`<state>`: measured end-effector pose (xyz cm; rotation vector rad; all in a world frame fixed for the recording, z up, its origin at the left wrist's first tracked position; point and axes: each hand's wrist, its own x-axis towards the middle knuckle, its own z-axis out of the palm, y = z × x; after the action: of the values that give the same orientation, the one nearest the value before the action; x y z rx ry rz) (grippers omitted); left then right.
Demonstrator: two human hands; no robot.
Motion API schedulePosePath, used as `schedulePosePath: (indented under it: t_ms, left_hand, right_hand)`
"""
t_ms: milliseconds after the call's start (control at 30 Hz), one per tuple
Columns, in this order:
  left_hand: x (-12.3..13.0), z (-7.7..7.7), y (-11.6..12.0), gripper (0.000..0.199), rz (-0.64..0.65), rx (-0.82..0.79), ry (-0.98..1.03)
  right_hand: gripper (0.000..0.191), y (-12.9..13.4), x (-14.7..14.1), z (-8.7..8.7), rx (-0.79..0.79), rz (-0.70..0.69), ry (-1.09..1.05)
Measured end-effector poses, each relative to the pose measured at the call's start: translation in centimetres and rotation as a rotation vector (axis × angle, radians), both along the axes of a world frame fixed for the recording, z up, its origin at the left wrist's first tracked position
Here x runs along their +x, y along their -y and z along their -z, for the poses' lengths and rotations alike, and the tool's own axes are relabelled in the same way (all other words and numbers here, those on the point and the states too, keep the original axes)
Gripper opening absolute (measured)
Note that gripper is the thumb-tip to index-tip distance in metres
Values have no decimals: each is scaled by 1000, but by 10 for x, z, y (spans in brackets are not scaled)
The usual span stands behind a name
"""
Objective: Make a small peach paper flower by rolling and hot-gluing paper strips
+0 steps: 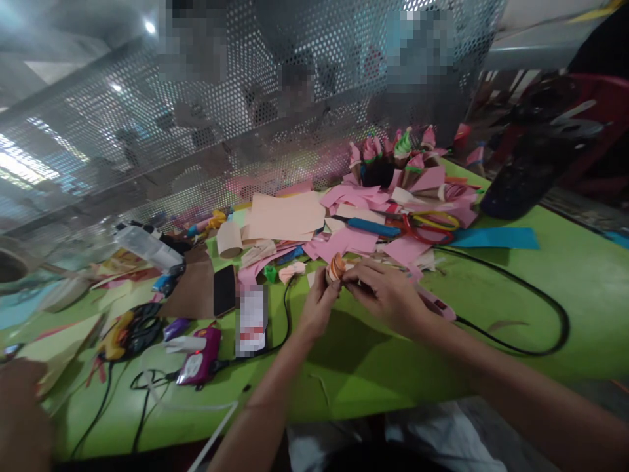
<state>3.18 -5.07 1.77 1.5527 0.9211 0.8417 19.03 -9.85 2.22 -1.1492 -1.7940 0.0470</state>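
Observation:
Between my two hands is a small orange paper swirl, shaped like the top of an ice-cream cone. My left hand is closed around its lower left side. From the right, the fingertips of my right hand pinch the edge of the same piece; its underside is hidden. Partly behind my right forearm lies a pink corded tool, possibly a glue gun. Left of my left hand are a pale pink curled piece and a small green piece.
Scissors, a blue-handled cutter and pink paper scraps lie beyond my hands. Pink and green cone shapes stand at the back. A power strip, phone and cables are left. Another person's arm shows far left.

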Motion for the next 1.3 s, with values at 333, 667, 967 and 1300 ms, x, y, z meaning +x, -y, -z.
schedulePosePath:
  t_ms: [333,667,967,1300]
  left_hand:
    - [3,3,-1,29,-8,5,48]
    - [8,10,3,43,76,87,40]
    - [9,-1,9,44,90,54,-16]
    - [9,-2,10,49,105,60,-40]
  right_hand:
    - [16,4,0,-7,-3,-32,68]
    - [12,4,13,8,77,65,186]
    - [21,4,11,1,184,138,266]
    - [22,5,13,-1,174,161,283]
